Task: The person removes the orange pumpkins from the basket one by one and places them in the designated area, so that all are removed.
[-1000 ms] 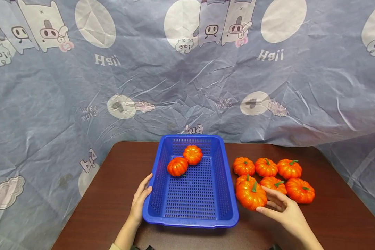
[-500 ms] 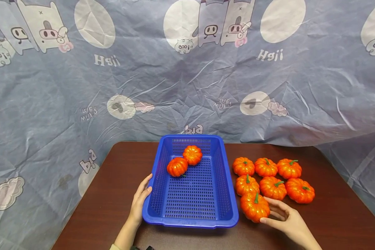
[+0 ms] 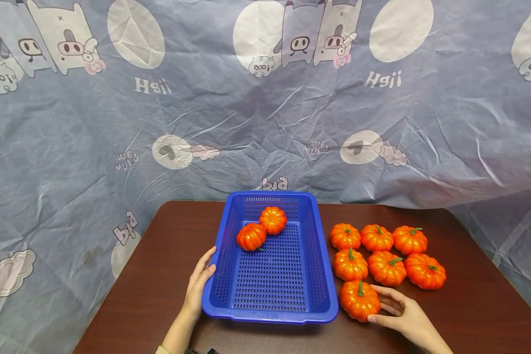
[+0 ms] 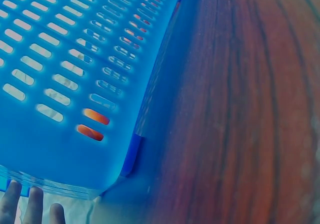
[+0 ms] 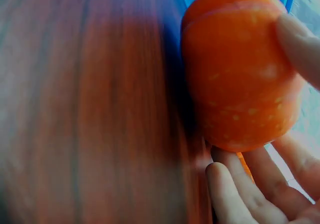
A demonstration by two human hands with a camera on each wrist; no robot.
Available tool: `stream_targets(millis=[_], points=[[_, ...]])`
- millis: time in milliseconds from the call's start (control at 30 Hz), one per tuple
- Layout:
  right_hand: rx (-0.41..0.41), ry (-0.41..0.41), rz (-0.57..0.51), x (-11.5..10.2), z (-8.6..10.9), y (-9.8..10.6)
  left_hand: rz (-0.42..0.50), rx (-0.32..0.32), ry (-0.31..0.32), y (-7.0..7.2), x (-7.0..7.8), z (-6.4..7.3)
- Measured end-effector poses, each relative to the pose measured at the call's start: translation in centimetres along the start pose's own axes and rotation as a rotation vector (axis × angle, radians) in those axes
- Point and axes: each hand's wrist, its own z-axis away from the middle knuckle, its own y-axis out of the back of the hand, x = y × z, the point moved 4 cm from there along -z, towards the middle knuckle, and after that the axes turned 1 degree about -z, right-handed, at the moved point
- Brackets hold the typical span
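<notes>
In the head view my right hand (image 3: 402, 314) pinches a small glossy orange pumpkin (image 3: 360, 304) with a green stem, thumb in front and fingers behind. This pumpkin sits low at the table, just right of the blue basket (image 3: 270, 315). Close up in the right wrist view, the pumpkin (image 5: 240, 74) fills the space between thumb and fingers. My left hand (image 3: 197, 285) rests with extended fingers against the basket's left side; a few of its fingertips (image 4: 35, 196) show beside the basket wall (image 4: 55, 149) in the left wrist view. Two pumpkins, one being this pumpkin (image 3: 251, 236), lie inside the basket's far left part.
Two rows of pumpkins stand right of the basket, including a far-row pumpkin (image 3: 410, 239) and a nearer pumpkin (image 3: 351, 264) right behind the held one. The brown table (image 3: 159, 275) ends at a patterned grey-blue cloth (image 3: 230, 118).
My right hand has brought the pumpkin down and toward me, from in front of the nearer row to the table before it. The left hand and basket have stayed put.
</notes>
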Motion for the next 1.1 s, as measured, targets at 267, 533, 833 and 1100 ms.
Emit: stream_targets(millis=[267,533,833,1100], points=[[-0.002,0.066,-0.04,0.0,0.1,0.1,-0.003,-0.002,-0.001,0.1,0.0,0.0],[-0.048,0.139,-0.032,-2.2,0.2,1.1,-0.005,-0.003,0.003,0.1,0.0,0.0],[0.026,0.285,0.084,-7.6,-0.4,2.6,-0.022,0.014,0.005,0.1,0.2,-0.1],[0.037,0.386,0.063,-12.3,-2.3,2.0,-0.016,0.003,0.005,0.0,0.0,-0.1]])
